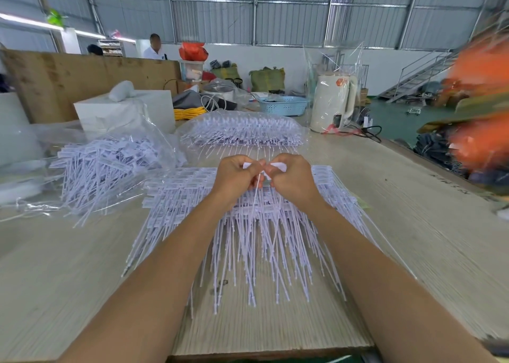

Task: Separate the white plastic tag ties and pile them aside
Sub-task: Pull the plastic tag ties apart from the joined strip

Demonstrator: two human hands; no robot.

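On the near surface (413,225) lies a sheet of joined ties (256,241), tails fanning toward the person. Above its far edge, left hand (236,176) and right hand (293,175) meet, each pinching a tag head; one tie (254,197) hangs between them, long axis running down toward the body. The split looks sideways. Further left sits the loose pile (110,164); beyond, a bagged stack (242,131).

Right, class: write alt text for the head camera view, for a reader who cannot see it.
Two bare hands, the left hand and right hand, pinch white plastic tag ties between them above a stack of joined white tie sheets on a pale wooden table. A loose pile of separated white ties lies to the left, with a clear-bagged bundle of ties behind.
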